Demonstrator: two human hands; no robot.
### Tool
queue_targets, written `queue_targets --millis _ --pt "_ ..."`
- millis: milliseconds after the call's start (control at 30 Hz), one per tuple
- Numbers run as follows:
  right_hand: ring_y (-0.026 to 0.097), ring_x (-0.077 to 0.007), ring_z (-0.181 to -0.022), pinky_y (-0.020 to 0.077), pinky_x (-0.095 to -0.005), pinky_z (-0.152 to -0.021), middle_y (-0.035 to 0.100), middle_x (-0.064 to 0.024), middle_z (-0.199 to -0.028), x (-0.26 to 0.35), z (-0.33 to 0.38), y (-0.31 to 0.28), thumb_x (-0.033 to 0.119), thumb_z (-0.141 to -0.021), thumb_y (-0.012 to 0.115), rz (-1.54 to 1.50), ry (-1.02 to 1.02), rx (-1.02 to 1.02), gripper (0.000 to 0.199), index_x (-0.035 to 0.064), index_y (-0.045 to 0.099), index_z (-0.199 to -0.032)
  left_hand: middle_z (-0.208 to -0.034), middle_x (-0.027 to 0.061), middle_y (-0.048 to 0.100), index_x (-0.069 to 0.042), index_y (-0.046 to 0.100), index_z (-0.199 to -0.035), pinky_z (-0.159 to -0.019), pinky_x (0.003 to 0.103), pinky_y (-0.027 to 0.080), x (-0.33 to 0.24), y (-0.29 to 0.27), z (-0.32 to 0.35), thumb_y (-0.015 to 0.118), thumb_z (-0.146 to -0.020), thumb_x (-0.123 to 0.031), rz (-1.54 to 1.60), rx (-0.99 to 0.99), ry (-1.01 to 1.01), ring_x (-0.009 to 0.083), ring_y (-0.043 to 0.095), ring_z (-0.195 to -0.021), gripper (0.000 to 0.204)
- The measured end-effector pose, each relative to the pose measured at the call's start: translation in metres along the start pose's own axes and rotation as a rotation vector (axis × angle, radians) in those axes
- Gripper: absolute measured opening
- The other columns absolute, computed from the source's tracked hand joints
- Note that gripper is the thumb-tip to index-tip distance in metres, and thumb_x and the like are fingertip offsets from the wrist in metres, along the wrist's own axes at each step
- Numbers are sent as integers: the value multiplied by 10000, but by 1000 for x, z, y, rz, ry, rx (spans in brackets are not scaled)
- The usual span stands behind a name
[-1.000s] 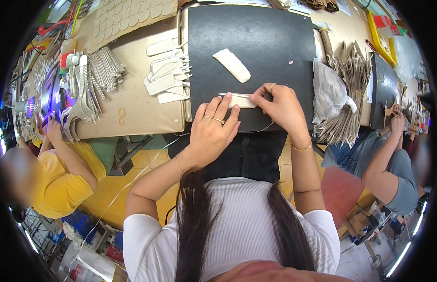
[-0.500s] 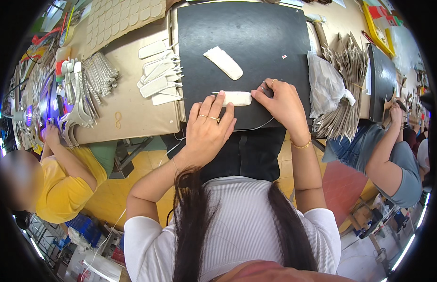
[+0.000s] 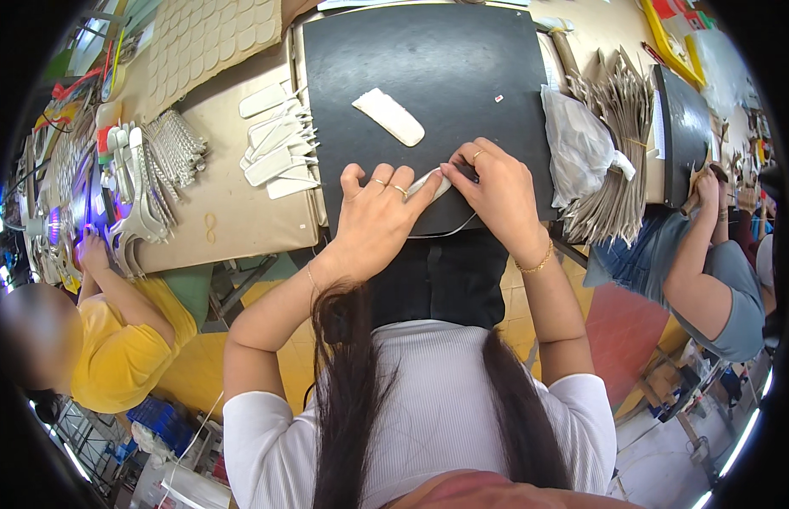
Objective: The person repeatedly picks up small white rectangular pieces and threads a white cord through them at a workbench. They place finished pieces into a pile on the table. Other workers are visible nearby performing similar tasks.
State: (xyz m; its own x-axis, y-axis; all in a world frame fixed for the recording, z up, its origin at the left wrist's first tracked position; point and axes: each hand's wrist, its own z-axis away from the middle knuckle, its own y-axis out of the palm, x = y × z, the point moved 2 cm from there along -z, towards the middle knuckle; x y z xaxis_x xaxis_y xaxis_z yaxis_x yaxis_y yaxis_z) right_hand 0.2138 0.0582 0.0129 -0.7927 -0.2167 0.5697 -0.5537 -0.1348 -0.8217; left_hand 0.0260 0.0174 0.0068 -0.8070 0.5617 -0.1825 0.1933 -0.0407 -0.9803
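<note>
In the head view, a small pale tag (image 3: 499,98) lay on the far right of a black mat (image 3: 462,51), with a reddish mark on it too small to read, and a paper sheet (image 3: 658,127) showed as a narrow slip farther right. The mat's left edge ran beside a row of white corded tabs (image 3: 280,157) on the tan table (image 3: 242,216); its right edge met a clear plastic bag (image 3: 573,144) and a bundle of long tan strips (image 3: 611,153). Bare mat stretched between a loose white piece (image 3: 388,117), lying slantwise left of centre, and that bag, while a thin cord (image 3: 450,232) curved along the near edge. The worked white piece (image 3: 442,188) was between the two hands, over the near part of the mat, mostly covered by fingers. The left hand (image 3: 373,204) was palm down with its fingers spread, the index finger reaching along the worked piece; its thumb was hidden, so whether it pinched anything could not be told. The right hand (image 3: 492,191) bent inward at the wrist, thumb and forefinger pinching the piece's right end.
</note>
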Motion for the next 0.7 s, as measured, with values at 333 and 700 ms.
queue_targets --millis 333,700 --pt "698 -217 -699 559 -327 -625 658 -26 -860 -1 42 -7 25 -797 778 -11 -169 -41 307 91 742 -1094 -907 11 550 -228 745 -1232 -886 437 308 16 -3 -12 690 -937 -130 324 8 -54 208 541 -920 315" --pt "644 -217 -638 533 -346 -586 575 -22 -939 2 50 -2 97 -737 817 109 -226 30 517 99 701 -1242 -913 23 552 -211 766 -1207 -900 423 300 19 -11 -17 706 -938 -167 383 51 -78 202 541 -927 280"
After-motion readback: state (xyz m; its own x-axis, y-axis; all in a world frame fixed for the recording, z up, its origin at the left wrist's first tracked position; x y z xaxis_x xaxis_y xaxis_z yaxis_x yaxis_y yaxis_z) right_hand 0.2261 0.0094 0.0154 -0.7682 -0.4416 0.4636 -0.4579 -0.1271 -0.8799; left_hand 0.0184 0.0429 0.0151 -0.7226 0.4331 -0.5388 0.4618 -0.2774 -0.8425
